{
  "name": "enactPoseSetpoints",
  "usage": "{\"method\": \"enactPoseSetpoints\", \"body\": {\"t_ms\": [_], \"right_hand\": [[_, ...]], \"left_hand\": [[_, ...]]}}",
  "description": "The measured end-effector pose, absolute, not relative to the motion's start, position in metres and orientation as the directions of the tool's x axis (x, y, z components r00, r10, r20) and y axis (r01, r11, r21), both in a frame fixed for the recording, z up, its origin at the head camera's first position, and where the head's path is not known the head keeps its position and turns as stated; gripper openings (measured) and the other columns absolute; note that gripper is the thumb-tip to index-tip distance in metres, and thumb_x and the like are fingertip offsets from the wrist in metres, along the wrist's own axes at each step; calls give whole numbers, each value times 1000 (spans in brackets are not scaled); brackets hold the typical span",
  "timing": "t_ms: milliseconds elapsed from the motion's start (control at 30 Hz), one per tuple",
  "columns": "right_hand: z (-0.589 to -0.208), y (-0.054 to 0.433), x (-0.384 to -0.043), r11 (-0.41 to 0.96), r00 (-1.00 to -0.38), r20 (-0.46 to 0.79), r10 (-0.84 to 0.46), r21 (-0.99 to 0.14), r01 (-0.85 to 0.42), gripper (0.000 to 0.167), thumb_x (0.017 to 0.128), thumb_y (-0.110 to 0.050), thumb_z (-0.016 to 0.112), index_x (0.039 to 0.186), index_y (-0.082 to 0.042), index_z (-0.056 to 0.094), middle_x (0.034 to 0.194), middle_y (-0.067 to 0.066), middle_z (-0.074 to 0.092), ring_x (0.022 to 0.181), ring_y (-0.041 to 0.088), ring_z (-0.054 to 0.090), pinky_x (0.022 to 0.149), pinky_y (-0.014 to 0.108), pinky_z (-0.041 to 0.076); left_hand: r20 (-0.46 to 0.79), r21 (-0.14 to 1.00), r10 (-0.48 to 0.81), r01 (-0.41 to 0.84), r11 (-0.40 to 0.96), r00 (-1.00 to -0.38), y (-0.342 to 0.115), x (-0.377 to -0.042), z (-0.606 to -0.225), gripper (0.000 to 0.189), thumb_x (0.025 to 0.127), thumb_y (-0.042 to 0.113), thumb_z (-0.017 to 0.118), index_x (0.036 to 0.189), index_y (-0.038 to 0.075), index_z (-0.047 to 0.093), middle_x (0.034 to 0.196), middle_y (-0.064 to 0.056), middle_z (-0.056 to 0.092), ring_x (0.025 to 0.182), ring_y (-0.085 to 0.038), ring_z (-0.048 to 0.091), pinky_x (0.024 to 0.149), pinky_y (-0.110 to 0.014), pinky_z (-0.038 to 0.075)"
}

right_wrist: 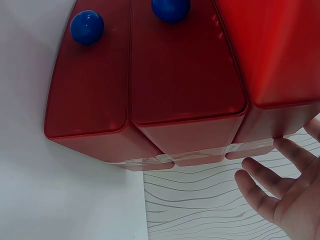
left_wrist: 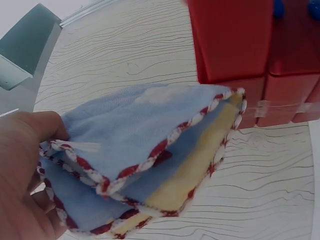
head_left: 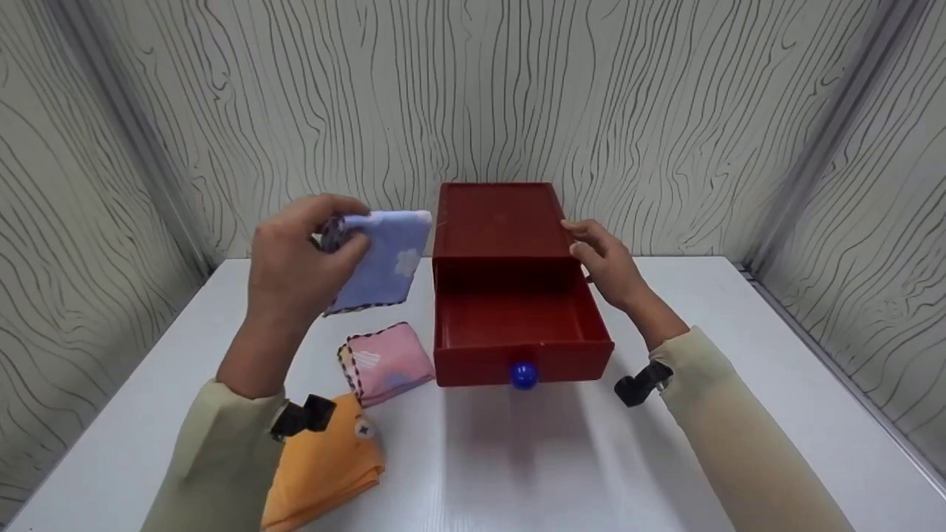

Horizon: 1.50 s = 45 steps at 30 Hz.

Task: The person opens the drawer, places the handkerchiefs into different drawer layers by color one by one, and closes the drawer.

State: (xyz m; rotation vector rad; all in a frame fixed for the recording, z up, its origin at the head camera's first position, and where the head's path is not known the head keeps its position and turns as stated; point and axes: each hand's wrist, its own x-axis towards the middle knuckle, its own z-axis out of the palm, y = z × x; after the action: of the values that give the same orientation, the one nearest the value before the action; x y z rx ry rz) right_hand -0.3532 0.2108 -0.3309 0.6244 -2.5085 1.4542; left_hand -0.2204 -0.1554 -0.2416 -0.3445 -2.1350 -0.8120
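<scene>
My left hand pinches a folded blue handkerchief between thumb and fingers, raised to the left of a red drawer unit. In the left wrist view, the handkerchief has a red-and-white stitched edge, and its folded layers gape to show a yellow strip. The unit's top drawer is pulled out, with a blue ball knob on its front and a bare red floor inside. Extended fingers of my right hand rest at the unit's upper right side; the right wrist view shows this hand with fingers spread.
A folded pink handkerchief lies on the white table just left of the drawer. Nearer, an orange cloth lies partly behind the left sleeve. Lower drawers with blue knobs are closed. Wood-patterned panels enclose the table.
</scene>
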Motion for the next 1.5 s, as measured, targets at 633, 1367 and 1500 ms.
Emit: {"method": "enactPoseSetpoints", "body": {"t_ms": [633,1367,1500], "right_hand": [[-331,207,-353,430,-900,337,-276,-794,-429,43,101,-25,41,143,-19,46,147,9,48,104,18,58,69,32,51],[-335,199,-356,437,-896,350,-273,-785,-440,44,100,-29,42,143,-23,46,144,10,51,109,28,59,70,35,51],[-335,199,-356,431,-898,347,-270,-790,-435,44,101,-26,41,144,-19,45,145,13,49,110,30,59,70,33,51]], "left_hand": [[824,367,81,637,677,-561,-123,-229,-227,19,84,2,68,100,11,72,99,-6,71,90,-17,65,74,-34,57],[819,148,315,708,691,-479,-72,-246,-247,19,86,5,69,100,17,73,98,0,73,90,-17,65,81,-27,57],[812,68,369,701,710,-453,-63,-249,-253,15,87,8,70,99,16,74,97,0,73,87,-17,64,79,-26,57]]}}
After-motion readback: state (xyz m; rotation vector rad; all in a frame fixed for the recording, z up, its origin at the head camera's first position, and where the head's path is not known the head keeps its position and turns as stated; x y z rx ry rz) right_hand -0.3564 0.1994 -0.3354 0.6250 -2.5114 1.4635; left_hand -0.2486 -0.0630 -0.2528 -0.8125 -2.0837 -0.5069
